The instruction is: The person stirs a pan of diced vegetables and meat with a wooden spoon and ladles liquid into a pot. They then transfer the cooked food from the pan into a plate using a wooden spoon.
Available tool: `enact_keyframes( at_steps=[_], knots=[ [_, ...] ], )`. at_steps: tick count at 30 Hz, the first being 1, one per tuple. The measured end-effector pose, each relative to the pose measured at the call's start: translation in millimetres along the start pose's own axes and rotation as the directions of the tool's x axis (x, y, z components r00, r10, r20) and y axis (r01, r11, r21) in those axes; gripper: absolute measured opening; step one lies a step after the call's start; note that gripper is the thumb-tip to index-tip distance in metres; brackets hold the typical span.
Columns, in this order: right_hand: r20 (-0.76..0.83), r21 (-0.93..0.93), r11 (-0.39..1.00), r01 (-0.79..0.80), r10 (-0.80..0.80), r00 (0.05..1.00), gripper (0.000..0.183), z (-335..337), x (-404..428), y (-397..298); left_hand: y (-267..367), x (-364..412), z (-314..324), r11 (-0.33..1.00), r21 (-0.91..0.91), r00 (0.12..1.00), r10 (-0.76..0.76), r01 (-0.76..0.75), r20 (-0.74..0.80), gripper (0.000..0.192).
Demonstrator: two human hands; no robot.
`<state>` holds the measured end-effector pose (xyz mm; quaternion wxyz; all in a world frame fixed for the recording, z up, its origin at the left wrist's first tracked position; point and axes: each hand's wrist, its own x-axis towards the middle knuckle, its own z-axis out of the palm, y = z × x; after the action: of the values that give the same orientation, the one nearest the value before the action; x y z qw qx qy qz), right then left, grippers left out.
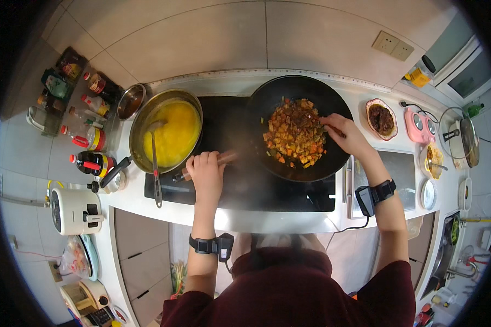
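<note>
My left hand is wrapped around the brown handle of a black wok on the glass cooktop. In the wok lies a heap of diced food in orange, brown and green, with darker sauce at its upper side. My right hand reaches over the wok's right side and grips a brown utensil handle; its working end is hidden in the food. At the left stands a metal pan of yellow liquid with a ladle resting in it.
Steam blurs the cooktop's middle. Several sauce bottles and a metal bowl line the left. An air fryer stands nearer. At the right are a dish of dark paste, a pink appliance and a yellow bowl with a spoon.
</note>
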<state>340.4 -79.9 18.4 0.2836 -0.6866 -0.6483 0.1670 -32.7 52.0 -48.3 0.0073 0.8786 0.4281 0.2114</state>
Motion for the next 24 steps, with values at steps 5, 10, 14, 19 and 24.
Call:
enact_keyframes(
  at_steps=[5,10,14,19,24],
  knots=[
    [0.144,0.100,0.992,0.077,-0.091,0.985,0.024,-5,-34,-30,2,2,-2,1.000,0.015,0.999,-0.023,0.022,0.031,0.037],
    [0.229,0.181,0.980,-0.081,0.038,0.973,0.025,-32,-74,-81,2,1,-3,1.000,0.002,0.999,-0.020,0.020,0.025,0.038],
    [0.169,0.132,0.991,-0.004,-0.019,0.985,0.025,10,-70,-86,2,2,-2,1.000,0.000,1.000,-0.013,0.013,0.024,0.038],
    [-0.134,0.045,0.998,-0.038,0.043,0.990,0.023,10,-64,-47,1,2,-2,1.000,0.015,1.000,-0.001,0.000,0.017,0.037],
    [-0.143,0.158,0.921,-0.355,0.377,0.915,0.022,-21,-80,-22,1,0,0,1.000,0.009,1.000,-0.003,0.003,0.013,0.037]
  ],
)
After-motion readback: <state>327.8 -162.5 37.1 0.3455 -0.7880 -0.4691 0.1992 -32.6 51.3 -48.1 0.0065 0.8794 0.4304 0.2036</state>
